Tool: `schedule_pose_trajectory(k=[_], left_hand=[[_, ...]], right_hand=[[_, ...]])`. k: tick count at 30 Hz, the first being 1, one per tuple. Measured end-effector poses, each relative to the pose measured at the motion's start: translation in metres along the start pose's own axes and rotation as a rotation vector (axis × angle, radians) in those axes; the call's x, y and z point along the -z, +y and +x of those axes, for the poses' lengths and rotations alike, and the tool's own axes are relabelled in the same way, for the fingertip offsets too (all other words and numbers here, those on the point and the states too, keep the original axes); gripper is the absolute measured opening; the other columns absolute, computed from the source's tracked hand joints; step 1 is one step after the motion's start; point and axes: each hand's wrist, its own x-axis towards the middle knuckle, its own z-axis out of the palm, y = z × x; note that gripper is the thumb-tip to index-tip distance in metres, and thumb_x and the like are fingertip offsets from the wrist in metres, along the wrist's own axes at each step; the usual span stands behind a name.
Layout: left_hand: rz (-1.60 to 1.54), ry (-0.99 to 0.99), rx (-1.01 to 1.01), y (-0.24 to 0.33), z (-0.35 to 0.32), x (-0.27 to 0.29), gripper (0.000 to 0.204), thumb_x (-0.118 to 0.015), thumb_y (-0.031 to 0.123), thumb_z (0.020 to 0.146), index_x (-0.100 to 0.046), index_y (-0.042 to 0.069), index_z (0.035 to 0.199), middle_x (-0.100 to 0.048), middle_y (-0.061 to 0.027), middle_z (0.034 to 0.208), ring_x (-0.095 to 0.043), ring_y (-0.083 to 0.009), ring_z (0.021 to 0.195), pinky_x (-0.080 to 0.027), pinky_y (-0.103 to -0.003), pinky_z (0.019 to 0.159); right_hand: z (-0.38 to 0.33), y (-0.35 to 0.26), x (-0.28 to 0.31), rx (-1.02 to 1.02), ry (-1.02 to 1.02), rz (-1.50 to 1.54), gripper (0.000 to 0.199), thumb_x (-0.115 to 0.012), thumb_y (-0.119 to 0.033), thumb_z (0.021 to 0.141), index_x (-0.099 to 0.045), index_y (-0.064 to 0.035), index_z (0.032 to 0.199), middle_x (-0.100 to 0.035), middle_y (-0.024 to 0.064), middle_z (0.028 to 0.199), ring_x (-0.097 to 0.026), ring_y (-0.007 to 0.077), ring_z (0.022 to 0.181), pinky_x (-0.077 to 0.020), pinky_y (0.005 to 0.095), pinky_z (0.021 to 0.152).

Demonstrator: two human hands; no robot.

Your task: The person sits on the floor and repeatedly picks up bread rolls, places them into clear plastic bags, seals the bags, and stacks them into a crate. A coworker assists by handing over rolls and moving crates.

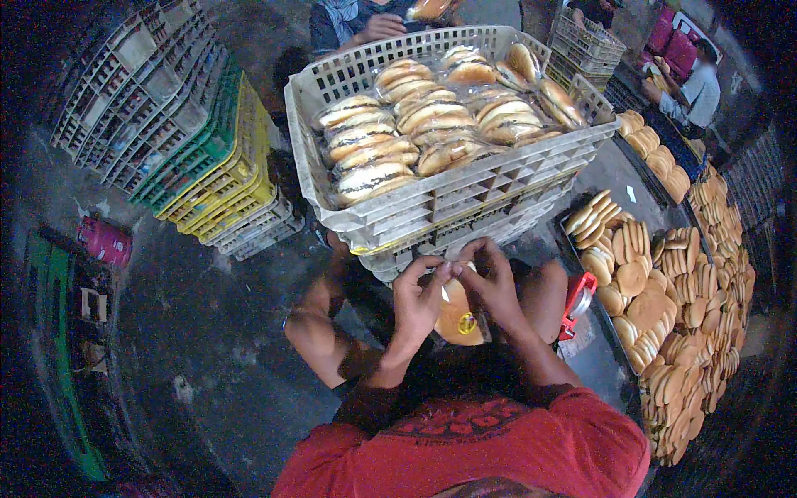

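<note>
Clear plastic wraps the round golden bun (459,319) that we hold low in front of us, just below the near wall of the grey plastic crate (432,203). Our left hand (418,300) and right hand (496,286) meet above it, the fingers (432,270) of both pinched together on the gathered mouth of the bag, closed tight on the film and not on the bread itself.

We judge the bun light and soft, easy to dent if squeezed, so it is best carried by the bag's neck or cupped under its flat base. The film looks slick and thin; a pinch near the twist should hold better than a grip on the smooth side.

The crate stands on others like it and is filled with bagged buns (432,124). To our right a dark tray (599,357) carries rows of unwrapped buns (656,311), with a red tape dispenser (578,303) beside it. Stacked crates (207,158) lean to our left.
</note>
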Motion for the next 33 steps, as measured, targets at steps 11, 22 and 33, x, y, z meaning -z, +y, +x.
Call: schedule_pose_trajectory(k=[11,22,33], left_hand=[[0.132,0.127,-0.143,0.011,0.002,-0.014,0.019,-0.066,-0.002,0.085,-0.057,0.000,0.102,-0.060,-0.0094,0.095,-0.061,-0.0177,0.088,-0.049,-0.026,0.075],[0.004,0.073,-0.071,-0.009,-0.017,-0.070,0.009,-0.063,0.009,0.089,-0.058,0.002,0.092,-0.061,-0.0048,0.089,-0.057,-0.0134,0.077,-0.048,-0.028,0.067],[0.024,-0.160,-0.057,-0.024,-0.018,-0.080,0.018,-0.063,0.003,0.082,-0.059,0.000,0.099,-0.062,-0.0088,0.098,-0.059,-0.0171,0.088,-0.047,-0.031,0.082]], right_hand=[[0.005,-0.001,0.017,0.363,-0.046,-0.431,0.009,-0.062,-0.005,0.086,-0.064,0.0009,0.092,-0.059,0.0080,0.094,-0.058,0.0166,0.087,-0.0466,0.0286,0.076],[-0.023,0.042,0.042,0.161,0.212,0.186,0.008,-0.060,-0.010,0.085,-0.055,-0.0040,0.087,-0.053,0.0056,0.092,-0.053,0.0152,0.086,-0.0434,0.0273,0.076],[-0.157,0.191,0.293,-0.712,0.566,-0.152,0.033,-0.065,-0.037,0.086,-0.069,-0.0042,0.090,-0.065,0.0052,0.078,-0.053,0.0099,0.063,-0.0398,0.0273,0.052]])
